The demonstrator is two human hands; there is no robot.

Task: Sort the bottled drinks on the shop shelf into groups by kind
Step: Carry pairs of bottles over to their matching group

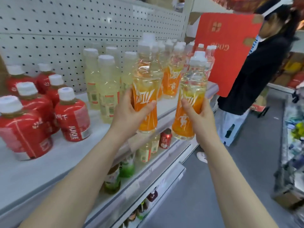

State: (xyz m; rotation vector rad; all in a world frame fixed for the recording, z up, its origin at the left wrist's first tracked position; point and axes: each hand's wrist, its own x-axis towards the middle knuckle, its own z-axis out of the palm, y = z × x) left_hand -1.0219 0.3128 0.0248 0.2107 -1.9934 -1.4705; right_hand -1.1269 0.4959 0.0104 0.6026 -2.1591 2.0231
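Two orange-labelled bottles are held upright above the front edge of the shelf (54,155). The left hand (130,112) is wrapped around the narrow waist of the left bottle (146,89), thumb on the near side and fingers behind. The right hand (197,116) is closed in the same manner around the waist of the right bottle (190,96). Both bottles are clear of the shelf surface, just apart from each other.

Each bottle appears full of pale liquid and is judged moderately heavy for one hand. The walls are thin clear plastic and are expected to flex under pressure, so a firm but not crushing hold is advised. The glossy label film may be slippery; the pinched waist is judged the best place to hold, since the flared body above and below resists sliding. The white caps should not be used for lifting.

More orange-labelled bottles (172,79) stand toward the right end of the shelf, near its back. Pale yellow bottles (107,86) occupy the middle, and red juice bottles (72,116) the left end. The held pair is judged to belong with the orange-labelled group.
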